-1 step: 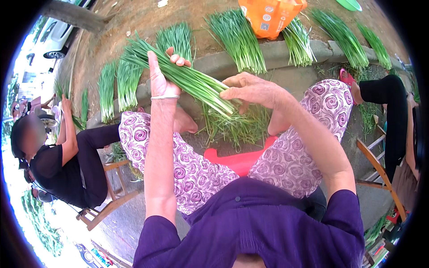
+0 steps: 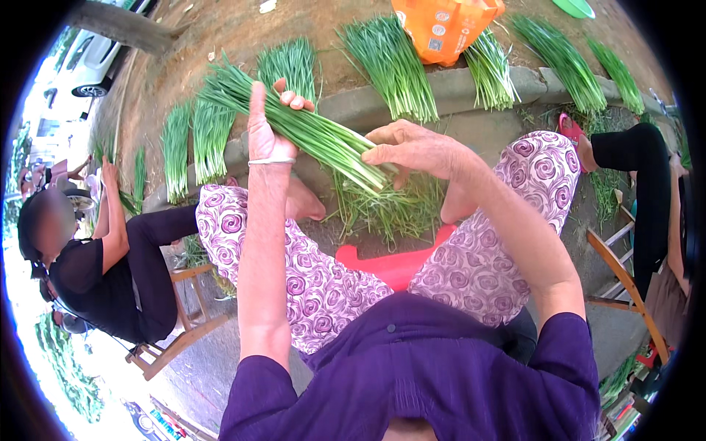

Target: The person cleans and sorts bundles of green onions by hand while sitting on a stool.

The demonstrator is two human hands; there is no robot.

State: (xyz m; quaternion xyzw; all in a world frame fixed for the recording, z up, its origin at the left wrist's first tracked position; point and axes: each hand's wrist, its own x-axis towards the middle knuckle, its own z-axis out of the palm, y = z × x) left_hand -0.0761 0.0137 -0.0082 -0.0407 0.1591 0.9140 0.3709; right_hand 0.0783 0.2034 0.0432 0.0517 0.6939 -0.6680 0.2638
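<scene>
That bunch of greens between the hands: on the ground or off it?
Off the ground: the bunch lies across the left hand, and the right hand is at its pale ends, above the loose clippings.

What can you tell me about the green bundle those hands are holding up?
The bundle is many long, slim, fresh-looking leafy stalks, deep green at the loose tips and pale, almost white, at the other end. No tie shows on it. It slants from upper left down to lower right, above a pile of loose greens. The left hand grips it around the middle; the right hand's fingers are at the pale ends, their exact contact partly hidden.
</scene>
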